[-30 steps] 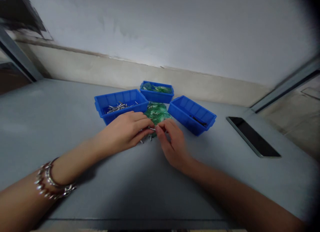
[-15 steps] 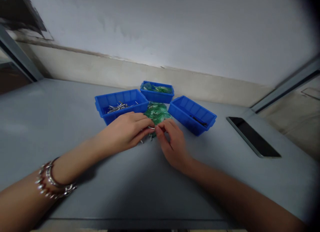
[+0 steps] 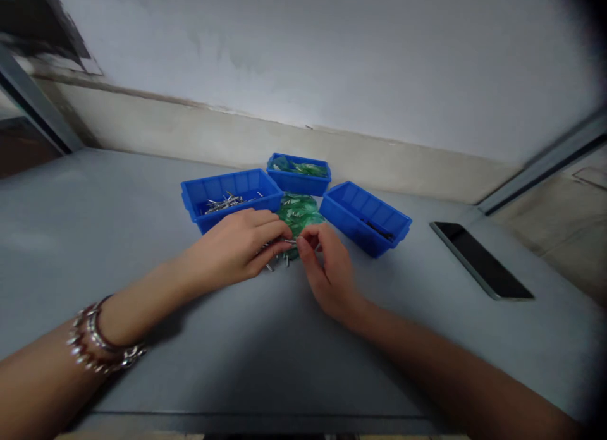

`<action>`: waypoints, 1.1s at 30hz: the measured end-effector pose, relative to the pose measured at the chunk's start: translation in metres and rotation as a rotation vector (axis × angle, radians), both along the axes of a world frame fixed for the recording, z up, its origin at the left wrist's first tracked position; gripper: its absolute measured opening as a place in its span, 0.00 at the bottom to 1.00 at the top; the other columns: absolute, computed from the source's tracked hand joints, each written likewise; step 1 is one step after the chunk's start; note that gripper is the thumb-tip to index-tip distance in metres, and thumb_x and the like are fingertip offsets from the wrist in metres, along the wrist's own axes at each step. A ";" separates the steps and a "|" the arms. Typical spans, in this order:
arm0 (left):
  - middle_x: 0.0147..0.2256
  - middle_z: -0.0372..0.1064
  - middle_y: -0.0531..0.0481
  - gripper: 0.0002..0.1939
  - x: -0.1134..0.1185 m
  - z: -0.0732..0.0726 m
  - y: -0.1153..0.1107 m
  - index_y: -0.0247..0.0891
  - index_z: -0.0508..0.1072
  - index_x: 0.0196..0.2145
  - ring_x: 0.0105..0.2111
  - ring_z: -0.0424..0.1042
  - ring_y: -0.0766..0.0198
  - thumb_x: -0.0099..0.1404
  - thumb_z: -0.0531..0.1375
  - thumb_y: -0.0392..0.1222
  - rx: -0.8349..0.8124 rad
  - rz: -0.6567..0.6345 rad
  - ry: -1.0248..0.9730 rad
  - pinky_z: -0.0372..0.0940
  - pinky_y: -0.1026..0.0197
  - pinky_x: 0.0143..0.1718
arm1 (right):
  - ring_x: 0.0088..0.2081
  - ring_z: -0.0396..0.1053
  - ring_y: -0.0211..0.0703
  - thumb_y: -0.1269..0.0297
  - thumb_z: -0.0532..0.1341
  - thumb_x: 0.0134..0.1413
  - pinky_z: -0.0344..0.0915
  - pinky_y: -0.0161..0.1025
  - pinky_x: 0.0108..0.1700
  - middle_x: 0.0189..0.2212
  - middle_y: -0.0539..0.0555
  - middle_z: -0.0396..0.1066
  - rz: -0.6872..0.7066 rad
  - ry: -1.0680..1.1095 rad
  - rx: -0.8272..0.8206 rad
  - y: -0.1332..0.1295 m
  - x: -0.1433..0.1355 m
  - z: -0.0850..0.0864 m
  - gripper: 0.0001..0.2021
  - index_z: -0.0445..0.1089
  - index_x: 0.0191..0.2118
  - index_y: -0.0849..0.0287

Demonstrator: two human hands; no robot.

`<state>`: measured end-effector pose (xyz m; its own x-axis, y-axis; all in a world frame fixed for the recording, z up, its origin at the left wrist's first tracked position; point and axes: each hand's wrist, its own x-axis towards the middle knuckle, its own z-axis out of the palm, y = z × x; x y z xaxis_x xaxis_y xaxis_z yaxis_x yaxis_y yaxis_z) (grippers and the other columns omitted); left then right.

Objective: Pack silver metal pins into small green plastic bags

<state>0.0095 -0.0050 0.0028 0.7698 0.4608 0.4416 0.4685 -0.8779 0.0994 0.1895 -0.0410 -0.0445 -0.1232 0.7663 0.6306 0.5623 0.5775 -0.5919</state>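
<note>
Between the fingertips of both hands lies a small metal pin (image 3: 290,241). My left hand (image 3: 246,243), a bracelet on its wrist, is closed on its left end. My right hand (image 3: 327,266) pinches at the right end with thumb and forefinger. Just beyond the fingers is a green plastic bag (image 3: 300,211) with small metal pieces on it. A few loose metal pins (image 3: 270,267) lie by the left fingertips. The blue bin (image 3: 203,190) behind my left hand holds several metal pins.
A second blue bin (image 3: 303,184) with green bags stands at the back near the wall. The right blue bin (image 3: 353,228) holds dark pieces. A phone (image 3: 481,260) lies on the grey table (image 3: 265,364) at the right.
The fingertips of my right hand have shifted slightly, and a little more of the pin shows between the hands. The bins and bag are in place.
</note>
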 end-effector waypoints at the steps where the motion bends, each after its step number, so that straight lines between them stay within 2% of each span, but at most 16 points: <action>1: 0.31 0.70 0.48 0.13 0.000 0.000 0.001 0.34 0.72 0.36 0.32 0.69 0.64 0.71 0.50 0.40 0.006 0.022 -0.008 0.62 0.62 0.34 | 0.34 0.64 0.42 0.64 0.52 0.64 0.63 0.39 0.37 0.31 0.52 0.66 -0.001 -0.003 0.016 -0.001 0.001 0.000 0.06 0.62 0.35 0.57; 3: 0.32 0.71 0.48 0.13 -0.002 0.002 0.002 0.35 0.72 0.36 0.33 0.70 0.63 0.71 0.50 0.42 0.033 0.124 -0.047 0.61 0.62 0.35 | 0.36 0.64 0.43 0.66 0.52 0.63 0.63 0.41 0.39 0.32 0.54 0.66 0.022 -0.066 0.067 -0.004 0.005 -0.002 0.06 0.64 0.36 0.58; 5: 0.33 0.72 0.47 0.14 -0.006 0.004 0.003 0.36 0.72 0.37 0.32 0.70 0.62 0.70 0.49 0.45 0.059 0.320 -0.079 0.61 0.61 0.34 | 0.37 0.64 0.44 0.67 0.52 0.63 0.63 0.43 0.41 0.33 0.55 0.66 0.068 -0.190 0.134 -0.009 0.008 -0.004 0.08 0.67 0.35 0.59; 7: 0.34 0.73 0.45 0.15 -0.010 0.006 0.004 0.37 0.72 0.38 0.30 0.69 0.60 0.69 0.48 0.46 0.060 0.552 -0.021 0.59 0.59 0.32 | 0.40 0.63 0.45 0.66 0.51 0.63 0.61 0.45 0.44 0.36 0.57 0.66 0.127 -0.338 0.194 -0.016 0.010 -0.007 0.11 0.70 0.34 0.59; 9: 0.35 0.73 0.43 0.17 -0.013 0.007 0.006 0.36 0.72 0.39 0.30 0.69 0.57 0.69 0.47 0.48 0.057 0.731 0.091 0.57 0.58 0.30 | 0.42 0.62 0.47 0.65 0.52 0.63 0.59 0.46 0.45 0.40 0.58 0.66 0.178 -0.464 0.237 -0.021 0.010 -0.012 0.12 0.72 0.34 0.59; 12: 0.37 0.73 0.39 0.19 -0.018 0.007 0.010 0.35 0.72 0.39 0.33 0.70 0.53 0.68 0.45 0.47 0.027 0.916 0.218 0.56 0.57 0.30 | 0.44 0.60 0.50 0.63 0.53 0.63 0.57 0.47 0.44 0.43 0.60 0.66 0.187 -0.588 0.264 -0.026 0.010 -0.018 0.13 0.73 0.33 0.58; 14: 0.36 0.73 0.38 0.19 -0.020 0.006 0.011 0.34 0.73 0.38 0.32 0.70 0.53 0.67 0.45 0.46 -0.012 0.986 0.268 0.55 0.57 0.29 | 0.45 0.60 0.51 0.64 0.54 0.62 0.57 0.47 0.44 0.44 0.60 0.67 0.155 -0.639 0.258 -0.026 0.010 -0.019 0.12 0.73 0.32 0.59; 16: 0.34 0.72 0.39 0.20 -0.021 0.005 0.012 0.35 0.73 0.38 0.30 0.68 0.55 0.67 0.45 0.47 -0.034 1.005 0.296 0.54 0.58 0.28 | 0.45 0.60 0.51 0.66 0.55 0.61 0.57 0.47 0.44 0.45 0.61 0.68 0.106 -0.679 0.243 -0.026 0.010 -0.019 0.10 0.73 0.33 0.59; 21: 0.31 0.67 0.44 0.21 -0.024 0.003 0.011 0.34 0.72 0.36 0.28 0.64 0.61 0.69 0.43 0.47 0.007 0.937 0.343 0.55 0.58 0.29 | 0.45 0.61 0.51 0.66 0.55 0.62 0.57 0.47 0.44 0.46 0.61 0.69 0.000 -0.747 0.188 -0.026 0.008 -0.015 0.09 0.74 0.39 0.59; 28: 0.37 0.69 0.36 0.21 -0.022 0.000 0.015 0.32 0.72 0.37 0.39 0.69 0.47 0.69 0.43 0.46 -0.017 0.959 0.334 0.63 0.48 0.36 | 0.47 0.61 0.53 0.63 0.57 0.62 0.59 0.49 0.46 0.49 0.61 0.67 -0.034 -0.776 0.082 -0.025 0.005 -0.014 0.10 0.72 0.46 0.56; 33: 0.38 0.69 0.35 0.21 -0.023 -0.004 0.018 0.33 0.71 0.36 0.43 0.69 0.43 0.69 0.43 0.47 -0.019 0.944 0.319 0.64 0.41 0.40 | 0.49 0.61 0.55 0.63 0.57 0.62 0.60 0.50 0.45 0.51 0.61 0.66 -0.028 -0.781 0.045 -0.023 0.005 -0.015 0.11 0.71 0.48 0.55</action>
